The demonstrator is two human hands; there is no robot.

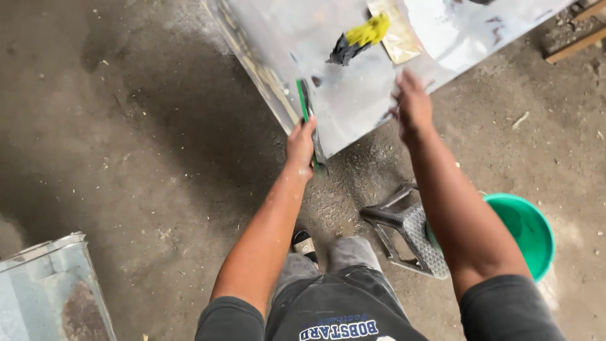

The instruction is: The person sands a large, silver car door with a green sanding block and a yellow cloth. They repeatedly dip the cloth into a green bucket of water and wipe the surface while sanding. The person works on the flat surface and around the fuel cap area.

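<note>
Metal sheet (pixel 353 95) is lying at approx 12–1 o'clock in the head view: flat, shiny grey, smeared w/ pale streaks, near corner pointing down toward 6. Its left edge is looking rusty-yellow. On it, at 12, a yellow-and-black rag (pixel 358 39) is sitting bunched up, and just beside that at 1 o'clock a tan rectangular sheet (pixel 396 38), poss. sandpaper, can't tell for sure.

Green-edged scraper (pixel 310 120) is running along the sheet's lower-left edge, long and thin, dark blade w/ green strip, tip pointing to 12, lower end hanging past the sheet over the floor.

Packages/labels: none w/ readable shape apart from white print on the person's dark shirt at 6 o'clock. Green bucket (pixel 527 230) is sitting at 4 o'clock, round, bright green inside. Grey plastic stool (pixel 410 233) is lying tipped over at 5, touching the bucket's left side in the view. Galvanised metal box (pixel 53 290) w/ rust patch is sitting at 8 o'clock. Concrete floor (pixel 139 126) is showing dust and chips all round.

Hands: left hand (pixel 301 146) is reaching fwd, arm nearly straight toward 12, fingers closed around the scraper's lower part, thumb up along it. Right hand (pixel 411 104) is stretching out to 1 o'clock, blurred, palm down at the sheet's right edge near the corner; whether it's gripping the edge or just resting, can't tell. Both forearms are looking dusty. A black shoe (pixel 305 243) is showing betw. the arms at 6.
</note>
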